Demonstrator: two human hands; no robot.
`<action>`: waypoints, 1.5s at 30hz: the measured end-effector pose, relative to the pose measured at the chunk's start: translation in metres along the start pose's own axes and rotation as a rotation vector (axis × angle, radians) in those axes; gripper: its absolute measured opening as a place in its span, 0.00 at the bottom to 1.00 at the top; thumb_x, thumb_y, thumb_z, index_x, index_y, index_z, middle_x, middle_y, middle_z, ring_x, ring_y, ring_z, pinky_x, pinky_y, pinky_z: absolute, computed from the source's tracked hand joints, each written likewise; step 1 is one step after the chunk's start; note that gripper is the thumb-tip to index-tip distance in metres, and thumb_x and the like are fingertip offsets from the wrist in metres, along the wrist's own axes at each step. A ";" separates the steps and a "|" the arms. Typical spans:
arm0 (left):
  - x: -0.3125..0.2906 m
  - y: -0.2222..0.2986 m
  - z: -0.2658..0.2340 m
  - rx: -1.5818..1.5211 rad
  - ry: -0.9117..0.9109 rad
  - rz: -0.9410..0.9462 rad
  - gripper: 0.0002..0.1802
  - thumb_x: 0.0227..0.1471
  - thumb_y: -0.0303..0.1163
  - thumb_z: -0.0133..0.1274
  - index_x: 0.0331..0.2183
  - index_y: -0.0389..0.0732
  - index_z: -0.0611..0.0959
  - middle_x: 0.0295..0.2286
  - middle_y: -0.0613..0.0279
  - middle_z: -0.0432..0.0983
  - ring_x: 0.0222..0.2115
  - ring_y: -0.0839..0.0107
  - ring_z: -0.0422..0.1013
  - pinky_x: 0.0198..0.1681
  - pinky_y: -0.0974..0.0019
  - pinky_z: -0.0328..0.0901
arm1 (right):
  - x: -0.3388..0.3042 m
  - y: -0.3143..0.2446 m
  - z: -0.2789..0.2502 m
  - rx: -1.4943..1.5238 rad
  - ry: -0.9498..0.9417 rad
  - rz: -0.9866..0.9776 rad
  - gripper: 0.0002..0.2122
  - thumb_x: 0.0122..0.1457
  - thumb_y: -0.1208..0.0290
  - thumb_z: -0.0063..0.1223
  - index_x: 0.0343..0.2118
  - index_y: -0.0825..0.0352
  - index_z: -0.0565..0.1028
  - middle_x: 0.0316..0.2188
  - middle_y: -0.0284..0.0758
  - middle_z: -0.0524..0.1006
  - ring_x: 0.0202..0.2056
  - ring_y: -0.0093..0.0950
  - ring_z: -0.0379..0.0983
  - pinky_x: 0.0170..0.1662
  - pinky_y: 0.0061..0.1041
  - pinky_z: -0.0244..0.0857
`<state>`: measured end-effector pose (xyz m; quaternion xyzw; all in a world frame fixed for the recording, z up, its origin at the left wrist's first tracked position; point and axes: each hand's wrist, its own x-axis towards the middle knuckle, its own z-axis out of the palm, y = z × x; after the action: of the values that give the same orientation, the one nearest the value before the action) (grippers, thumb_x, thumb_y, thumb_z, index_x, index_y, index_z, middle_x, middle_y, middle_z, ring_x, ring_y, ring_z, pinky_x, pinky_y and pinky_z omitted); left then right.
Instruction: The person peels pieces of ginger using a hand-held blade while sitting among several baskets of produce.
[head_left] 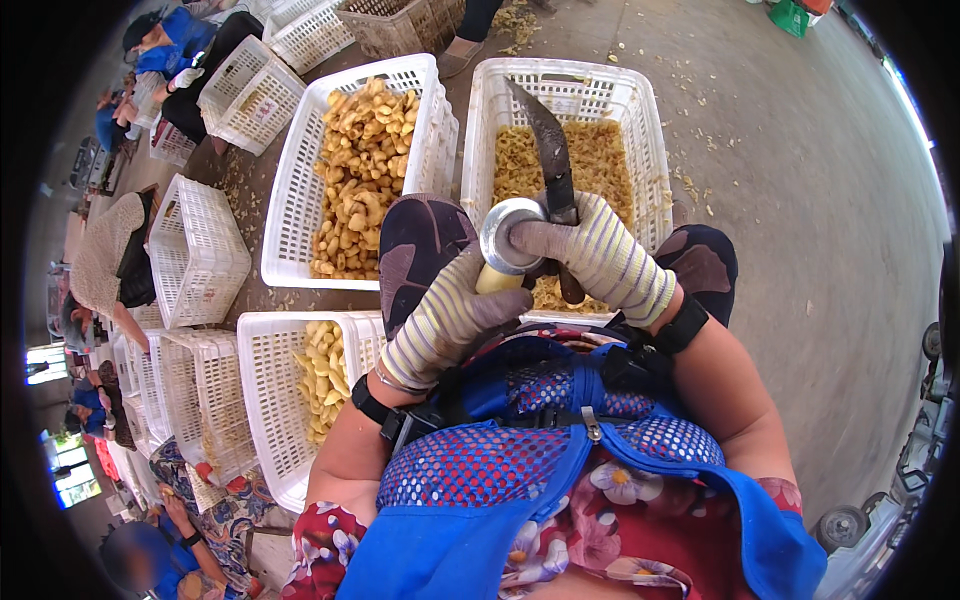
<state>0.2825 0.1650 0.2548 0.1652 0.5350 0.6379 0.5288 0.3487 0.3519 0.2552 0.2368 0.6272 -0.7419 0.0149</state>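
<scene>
- My left hand (450, 325), in a striped glove, is closing around a pale yellow fruit piece (492, 280), gripping it from below at the centre of the view.
- My right hand (590, 255), gloved the same way, is wrapping tight around a knife (548, 150); the dark curved blade is pointing toward 12 o'clock.
- A metal ring (500, 235) is sitting between the two hands, touching the fruit piece; I think it belongs to the knife, though the gloves are hiding the join.
- At 12 o'clock a white crate (640, 110) is holding thin yellow peelings.
- At 11 o'clock another crate (290, 200) is holding chunky yellow pieces.
- At 8 o'clock a third crate (262, 400) is holding more pieces.
- Other people are sitting along 9 o'clock.
</scene>
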 end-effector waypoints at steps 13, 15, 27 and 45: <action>0.001 -0.029 -0.019 0.650 0.288 0.235 0.24 0.47 0.35 0.65 0.43 0.33 0.78 0.30 0.55 0.80 0.30 0.68 0.75 0.36 0.63 0.70 | -0.004 -0.015 -0.004 0.052 0.112 0.005 0.14 0.53 0.63 0.65 0.34 0.69 0.77 0.23 0.29 0.76 0.15 0.17 0.66 0.17 0.20 0.57; -0.001 -0.031 -0.022 0.594 0.274 0.229 0.23 0.48 0.35 0.64 0.44 0.33 0.78 0.29 0.58 0.79 0.29 0.72 0.74 0.35 0.65 0.70 | -0.011 -0.022 -0.006 0.017 0.150 -0.038 0.13 0.53 0.63 0.64 0.33 0.69 0.78 0.23 0.28 0.76 0.17 0.16 0.67 0.18 0.19 0.57; -0.013 -0.003 -0.032 0.203 0.049 0.053 0.18 0.51 0.33 0.59 0.44 0.35 0.79 0.28 0.66 0.76 0.27 0.79 0.69 0.30 0.72 0.65 | 0.017 0.011 -0.018 -0.516 0.354 -0.316 0.10 0.54 0.70 0.61 0.37 0.70 0.79 0.23 0.27 0.77 0.26 0.15 0.71 0.29 0.21 0.67; -0.019 -0.011 -0.034 -0.303 -0.080 -0.003 0.28 0.49 0.46 0.60 0.44 0.33 0.78 0.26 0.65 0.75 0.20 0.82 0.65 0.26 0.78 0.60 | 0.004 -0.001 -0.017 -0.486 0.375 -0.290 0.12 0.55 0.70 0.61 0.38 0.72 0.79 0.25 0.31 0.79 0.28 0.15 0.72 0.32 0.21 0.69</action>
<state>0.2690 0.1294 0.2391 0.1083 0.4114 0.7033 0.5695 0.3505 0.3689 0.2526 0.2669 0.8046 -0.5085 -0.1506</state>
